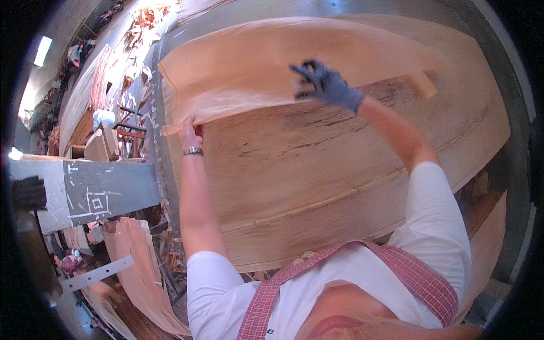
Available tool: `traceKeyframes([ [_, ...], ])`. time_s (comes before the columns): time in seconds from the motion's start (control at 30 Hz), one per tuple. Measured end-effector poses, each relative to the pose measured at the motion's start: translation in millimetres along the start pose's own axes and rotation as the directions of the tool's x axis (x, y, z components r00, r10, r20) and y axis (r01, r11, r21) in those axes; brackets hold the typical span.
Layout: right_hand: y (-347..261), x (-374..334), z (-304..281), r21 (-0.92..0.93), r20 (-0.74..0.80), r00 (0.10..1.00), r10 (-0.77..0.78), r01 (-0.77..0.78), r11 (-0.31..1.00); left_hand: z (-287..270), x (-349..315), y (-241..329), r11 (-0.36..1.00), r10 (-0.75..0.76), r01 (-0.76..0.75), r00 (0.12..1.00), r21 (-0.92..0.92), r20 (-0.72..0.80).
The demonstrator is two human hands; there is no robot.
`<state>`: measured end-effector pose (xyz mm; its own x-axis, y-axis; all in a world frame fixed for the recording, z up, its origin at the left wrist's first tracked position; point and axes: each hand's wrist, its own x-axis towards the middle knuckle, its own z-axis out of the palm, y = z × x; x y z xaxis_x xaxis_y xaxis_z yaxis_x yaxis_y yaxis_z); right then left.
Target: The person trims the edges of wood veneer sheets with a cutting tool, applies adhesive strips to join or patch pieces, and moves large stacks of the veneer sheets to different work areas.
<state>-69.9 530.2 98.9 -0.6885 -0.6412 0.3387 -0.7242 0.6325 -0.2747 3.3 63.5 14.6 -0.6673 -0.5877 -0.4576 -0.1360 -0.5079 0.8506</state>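
A thin, pale orange wood veneer sheet lies across the far part of a larger, browner veneer sheet. Its near left edge is pinched in my bare left hand, which has a watch at the wrist. My right hand, in a grey glove with dark fingers, hovers over the pale sheet near its front edge. Its fingers are bent but apart, a little blurred, and nothing shows clearly in them. Dark rough streaks run across the brown sheet just in front of that edge. A narrow veneer flap sticks out on the right.
The sheets rest on a grey table. To the left are a grey surface with white marks, a dark wooden stool, and hanging veneer pieces. A flat metal bar juts in at lower left. Veneer scraps lie far left.
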Motion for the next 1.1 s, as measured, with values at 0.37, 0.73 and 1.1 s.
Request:
traceKeyframes([
  [0.37,113.4,-50.3,-0.8,-0.369,0.026,0.998,0.066,-0.052,0.928,57.8,-2.1,50.0,0.977,0.108,-0.079,0.984,-0.196,0.142],
  [0.73,-14.9,-60.8,9.6,-0.538,0.456,0.858,0.237,0.053,0.841,-40.0,23.4,-13.5,0.896,0.4,-0.316,0.88,0.313,-0.256],
  [1.1,15.3,-15.7,73.8,0.35,0.163,0.963,0.217,-0.262,0.899,-10.3,-5.8,-12.7,-0.175,0.812,-0.395,0.46,0.902,0.359],
])
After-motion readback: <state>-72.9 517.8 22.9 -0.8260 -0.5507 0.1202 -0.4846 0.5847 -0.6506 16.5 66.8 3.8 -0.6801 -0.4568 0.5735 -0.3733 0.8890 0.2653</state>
